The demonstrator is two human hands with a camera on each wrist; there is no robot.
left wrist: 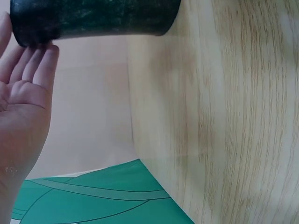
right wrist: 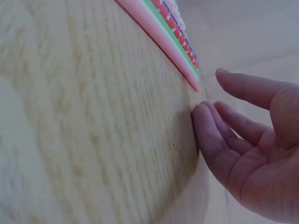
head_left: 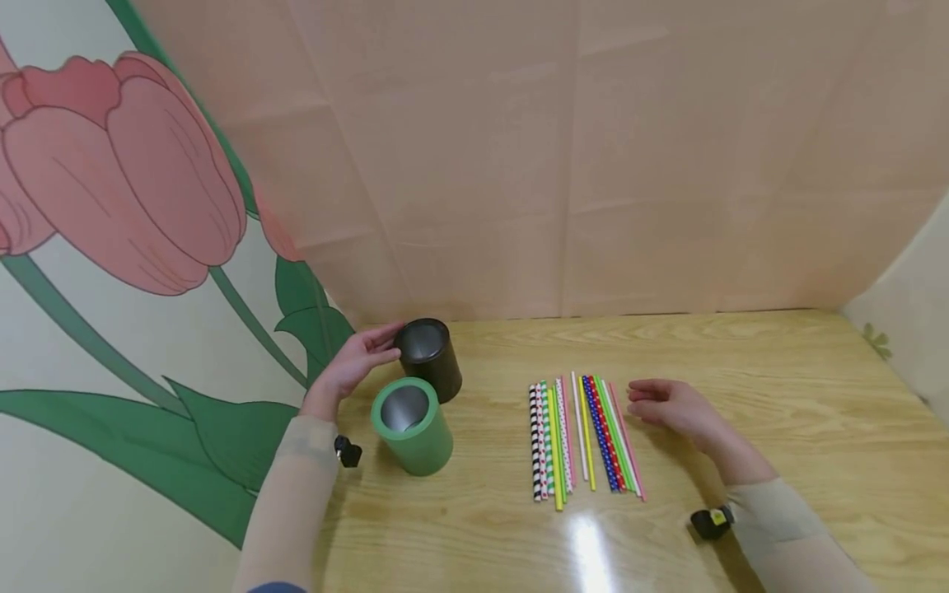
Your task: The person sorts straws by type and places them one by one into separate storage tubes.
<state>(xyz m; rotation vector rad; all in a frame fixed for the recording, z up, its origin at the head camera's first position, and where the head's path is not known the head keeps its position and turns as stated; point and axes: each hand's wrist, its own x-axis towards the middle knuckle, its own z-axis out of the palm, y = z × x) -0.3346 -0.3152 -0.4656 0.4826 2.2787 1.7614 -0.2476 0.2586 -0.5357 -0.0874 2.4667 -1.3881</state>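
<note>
A black cylindrical cup [head_left: 433,362] stands at the back left of the table. My left hand [head_left: 361,360] is at its left side, fingers fairly straight against it near the rim and thumb toward the front. The left wrist view shows the fingertips [left wrist: 46,58] right at the dark cup [left wrist: 93,18]. A green cup [head_left: 415,428] with a dark metallic interior stands just in front of the black one. Several patterned and plain drinking straws [head_left: 582,436] lie side by side mid-table. My right hand [head_left: 678,408], fingers relaxed and holding nothing, hovers right of the straws, near the pink one [right wrist: 163,39].
The wooden table [head_left: 778,395] meets a pinkish sheet [head_left: 593,165] along its back edge. On the left rises a wall painted with tulips [head_left: 141,165], close to my left forearm. A pale wall [head_left: 912,305] borders the table's right side.
</note>
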